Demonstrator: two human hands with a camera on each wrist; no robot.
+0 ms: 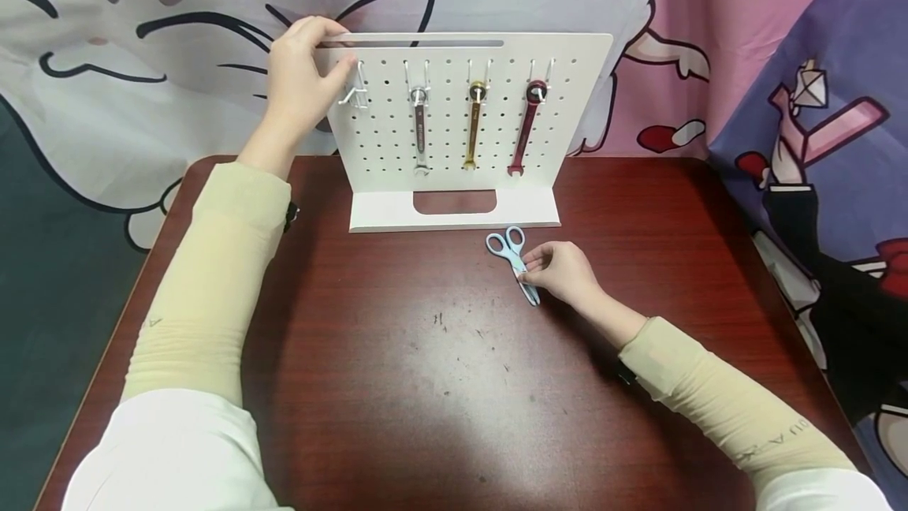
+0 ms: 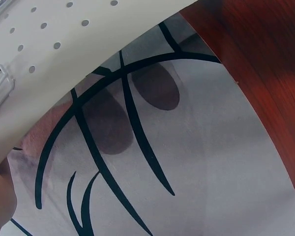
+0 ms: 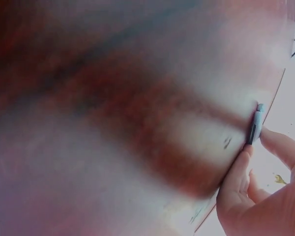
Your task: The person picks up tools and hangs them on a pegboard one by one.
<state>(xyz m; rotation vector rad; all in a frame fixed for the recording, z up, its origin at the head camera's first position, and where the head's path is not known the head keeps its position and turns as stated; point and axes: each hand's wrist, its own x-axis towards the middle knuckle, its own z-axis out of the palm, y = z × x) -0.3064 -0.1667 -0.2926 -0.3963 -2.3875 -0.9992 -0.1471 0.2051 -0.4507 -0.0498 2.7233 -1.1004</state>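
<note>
A white pegboard (image 1: 447, 132) stands at the back of the table. My left hand (image 1: 301, 73) grips its upper left corner, thumb on the front face and fingers at the top edge; only a bit of that hand (image 2: 1, 201) shows in the left wrist view. In front of the board's base is a pair of light blue scissors (image 1: 512, 253), handles pointing away from me. Thumb and fingers of my right hand (image 1: 563, 270) pinch them near the blades, at or just above the tabletop. The right wrist view shows the scissors (image 3: 255, 125) between thumb and fingertips.
On the pegboard's hooks hang a silver wrench (image 1: 420, 132), a gold wrench (image 1: 473, 128) and a red wrench (image 1: 526, 128). Another white hook (image 1: 357, 91) sits near my left thumb. Behind the dark red table (image 1: 397, 353) hangs a printed cloth (image 1: 213, 101).
</note>
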